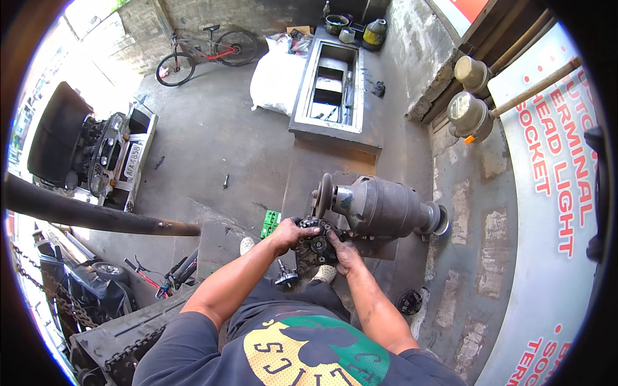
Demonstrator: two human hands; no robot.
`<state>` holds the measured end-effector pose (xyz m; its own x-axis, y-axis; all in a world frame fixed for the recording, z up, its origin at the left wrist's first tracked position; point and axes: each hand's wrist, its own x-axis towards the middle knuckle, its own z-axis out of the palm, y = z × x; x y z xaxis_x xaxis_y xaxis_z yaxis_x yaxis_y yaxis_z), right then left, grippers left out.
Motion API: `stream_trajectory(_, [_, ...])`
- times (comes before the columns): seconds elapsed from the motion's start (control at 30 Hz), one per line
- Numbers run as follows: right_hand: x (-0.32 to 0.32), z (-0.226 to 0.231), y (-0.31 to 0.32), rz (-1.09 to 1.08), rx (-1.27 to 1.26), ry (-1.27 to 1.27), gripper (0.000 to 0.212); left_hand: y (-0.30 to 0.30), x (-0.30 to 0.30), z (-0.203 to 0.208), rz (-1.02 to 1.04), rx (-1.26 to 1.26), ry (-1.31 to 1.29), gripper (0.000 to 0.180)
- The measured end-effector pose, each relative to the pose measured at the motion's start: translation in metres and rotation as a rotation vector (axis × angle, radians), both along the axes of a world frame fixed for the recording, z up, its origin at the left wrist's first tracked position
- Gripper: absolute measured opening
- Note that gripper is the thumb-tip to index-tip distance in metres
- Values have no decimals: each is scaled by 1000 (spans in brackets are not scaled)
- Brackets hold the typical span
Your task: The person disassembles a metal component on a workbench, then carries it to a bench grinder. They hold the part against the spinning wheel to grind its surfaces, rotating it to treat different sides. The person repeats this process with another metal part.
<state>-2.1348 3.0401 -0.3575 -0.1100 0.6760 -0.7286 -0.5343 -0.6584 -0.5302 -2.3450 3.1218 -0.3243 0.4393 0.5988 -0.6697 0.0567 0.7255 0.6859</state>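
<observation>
In front of my body I hold a dark, greasy round metal machine part (318,246) with gear-like and rounded bits on its upper face. My left hand (288,237) grips its left side, the thumb laid across the top. From the right, my right hand (346,255) closes round the other edge, thumb on top. Just beyond the part stands a big grey bench grinder (383,204), its wheel (324,195) close to my fingers. Lower left of the part is a smaller piece with a shaft and a round disc (286,278), near my feet.
A green box (271,222) lies left of my hands. A thick dark pipe (103,209) crosses the left side. Farther off are a vehicle with its hood raised (106,151), a bicycle (209,51) and a metal-framed basin (302,106). A lettered signboard (547,193) lines the right.
</observation>
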Motion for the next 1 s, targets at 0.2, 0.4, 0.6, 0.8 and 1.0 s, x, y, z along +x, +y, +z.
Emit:
stream_trajectory(0.2, [-8, -1, 3, -17, 147, -79, 64, -4, -9, -5, 57, 101, 5, 54])
stream_trajectory(0.4, [-5, -13, -26, -114, 270, -345, 83, 8, -3, -21, -225, 367, 176, 66])
stream_trajectory(0.6, [-20, 24, -20, -182, 163, -192, 90, 9, -6, -18, -222, 290, 154, 64])
stream_trajectory(0.8, [-29, 10, -10, -108, 169, -282, 100, 6, -32, -26, -120, 228, 34, 75])
stream_trajectory(1.0, [-25, 45, -3, -138, 100, -277, 90, 11, -13, -13, -168, 155, 46, 71])
